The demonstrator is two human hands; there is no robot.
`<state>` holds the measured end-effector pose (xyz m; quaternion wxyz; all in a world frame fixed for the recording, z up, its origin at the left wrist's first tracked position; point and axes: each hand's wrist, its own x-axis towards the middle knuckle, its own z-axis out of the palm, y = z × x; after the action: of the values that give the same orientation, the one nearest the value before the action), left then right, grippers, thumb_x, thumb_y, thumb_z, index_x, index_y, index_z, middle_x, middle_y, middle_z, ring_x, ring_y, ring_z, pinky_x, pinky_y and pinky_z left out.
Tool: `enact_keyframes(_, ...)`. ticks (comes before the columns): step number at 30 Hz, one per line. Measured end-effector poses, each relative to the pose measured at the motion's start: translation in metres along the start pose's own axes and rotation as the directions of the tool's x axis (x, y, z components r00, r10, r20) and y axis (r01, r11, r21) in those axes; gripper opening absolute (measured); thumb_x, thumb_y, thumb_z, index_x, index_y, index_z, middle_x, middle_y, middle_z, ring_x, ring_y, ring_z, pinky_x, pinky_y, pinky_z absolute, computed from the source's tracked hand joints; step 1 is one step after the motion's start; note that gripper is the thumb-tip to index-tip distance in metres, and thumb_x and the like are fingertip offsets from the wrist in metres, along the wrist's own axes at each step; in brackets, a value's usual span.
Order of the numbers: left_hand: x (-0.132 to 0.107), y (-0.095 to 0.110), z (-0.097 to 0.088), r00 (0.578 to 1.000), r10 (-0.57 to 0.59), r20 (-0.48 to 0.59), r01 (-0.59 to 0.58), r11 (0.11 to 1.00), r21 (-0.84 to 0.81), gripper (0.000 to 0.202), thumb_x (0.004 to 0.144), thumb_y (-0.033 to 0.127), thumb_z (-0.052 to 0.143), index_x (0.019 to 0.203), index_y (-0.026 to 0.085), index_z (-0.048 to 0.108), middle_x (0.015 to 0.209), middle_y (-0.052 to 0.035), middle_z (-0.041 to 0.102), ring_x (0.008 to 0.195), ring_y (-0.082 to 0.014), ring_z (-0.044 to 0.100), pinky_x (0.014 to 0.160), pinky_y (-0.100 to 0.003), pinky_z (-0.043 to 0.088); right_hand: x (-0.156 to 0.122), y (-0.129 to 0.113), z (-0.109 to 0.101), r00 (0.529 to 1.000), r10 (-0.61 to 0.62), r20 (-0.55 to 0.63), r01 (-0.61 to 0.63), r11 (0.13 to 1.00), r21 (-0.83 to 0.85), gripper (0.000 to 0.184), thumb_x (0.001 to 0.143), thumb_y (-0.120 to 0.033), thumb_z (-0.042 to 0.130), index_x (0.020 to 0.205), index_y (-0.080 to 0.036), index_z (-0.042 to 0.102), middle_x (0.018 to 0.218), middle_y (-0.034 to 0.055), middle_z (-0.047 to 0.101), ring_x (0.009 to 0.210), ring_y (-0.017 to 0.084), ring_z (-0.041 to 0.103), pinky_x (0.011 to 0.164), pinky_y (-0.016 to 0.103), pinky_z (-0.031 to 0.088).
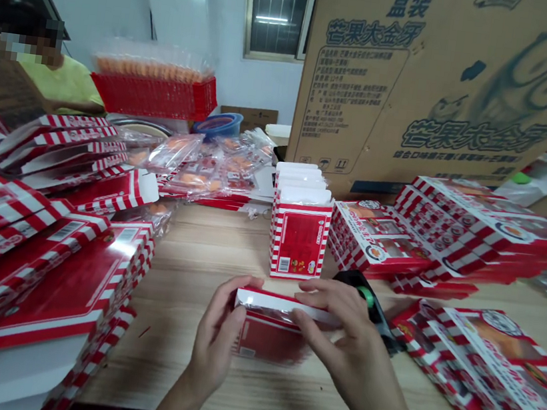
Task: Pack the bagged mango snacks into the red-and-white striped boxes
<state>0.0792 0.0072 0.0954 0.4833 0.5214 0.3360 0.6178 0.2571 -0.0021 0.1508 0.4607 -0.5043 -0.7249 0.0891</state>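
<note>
A red-and-white striped carton stands on edge on the wooden table, held between both hands. My left hand grips its left end, fingers curled round it. My right hand presses on its top edge and right side, fingers closed on it. The carton's open top shows a clear wrapper inside. Just behind my right hand lies a black tape dispenser with a green core. Upright filled cartons stand in a row a little further back.
Flat striped cartons are stacked at the left and right, with more at the near right. Bagged orange snacks lie at the back, a red crate behind them. A large brown box stands behind. A person in yellow sits far left.
</note>
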Motion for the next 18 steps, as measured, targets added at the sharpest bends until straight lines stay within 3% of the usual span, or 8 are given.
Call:
enact_keyframes(5,-0.001,0.006,-0.009,0.99,0.031,0.136,-0.042,0.996,0.082,0.033,0.097,0.023,0.048,0.127,0.033,0.057,0.128,0.0012,0.064,0.118,-0.012,0.059,0.1,-0.02,0.044,0.012,-0.025,-0.001,0.981,-0.18,0.076,0.19,0.968,-0.162,0.014,0.095,-0.021,0.051,0.093,-0.023,0.065,0.088,0.0015,0.076,0.078,0.019,0.069,0.081,0.037,0.044)
enact_keyframes(8,-0.001,0.009,-0.011,0.985,0.037,0.171,-0.059,0.99,0.125,0.04,0.098,0.02,0.046,0.135,0.036,0.05,0.137,0.0035,0.059,0.124,-0.0084,0.054,0.105,-0.016,0.039,0.015,-0.034,0.004,0.982,-0.173,0.081,0.184,0.968,-0.171,0.021,0.098,-0.027,0.048,0.092,-0.022,0.068,0.086,0.0022,0.077,0.076,0.018,0.07,0.073,0.034,0.047)
enact_keyframes(11,-0.003,0.005,-0.012,0.977,0.051,0.209,-0.077,0.99,0.12,0.044,0.098,0.016,0.045,0.138,0.036,0.045,0.14,0.0021,0.056,0.127,-0.0074,0.051,0.107,-0.017,0.037,0.015,-0.035,0.008,0.981,-0.176,0.084,0.188,0.969,-0.159,0.026,0.099,-0.027,0.045,0.089,-0.023,0.069,0.085,0.0005,0.077,0.072,0.017,0.071,0.075,0.034,0.047)
enact_keyframes(14,-0.006,-0.005,-0.01,0.974,0.177,0.138,-0.183,0.983,0.031,0.036,0.097,0.014,0.047,0.127,0.032,0.046,0.133,-0.0022,0.062,0.123,-0.012,0.057,0.101,-0.024,0.046,0.013,-0.033,0.011,0.981,-0.169,0.099,0.185,0.966,-0.18,0.03,0.1,-0.025,0.042,0.084,-0.022,0.068,0.081,0.001,0.076,0.068,0.018,0.07,0.068,0.033,0.048)
enact_keyframes(16,-0.006,-0.012,-0.011,0.958,0.278,0.077,-0.283,0.957,0.063,0.026,0.096,0.013,0.049,0.117,0.028,0.047,0.128,-0.006,0.065,0.118,-0.0154,0.061,0.094,-0.027,0.052,0.012,-0.032,0.013,0.986,-0.146,0.086,0.161,0.966,-0.202,0.029,0.099,-0.025,0.043,0.084,-0.02,0.067,0.079,0.0026,0.076,0.068,0.019,0.069,0.064,0.032,0.049)
enact_keyframes(18,-0.006,-0.017,-0.014,0.938,0.338,0.08,-0.347,0.927,0.144,0.021,0.095,0.014,0.05,0.113,0.025,0.05,0.124,-0.0092,0.067,0.112,-0.0174,0.065,0.089,-0.028,0.055,0.012,-0.031,0.014,0.988,-0.143,0.057,0.152,0.967,-0.206,0.026,0.099,-0.027,0.045,0.088,-0.02,0.068,0.081,0.0037,0.076,0.07,0.019,0.07,0.064,0.031,0.05)
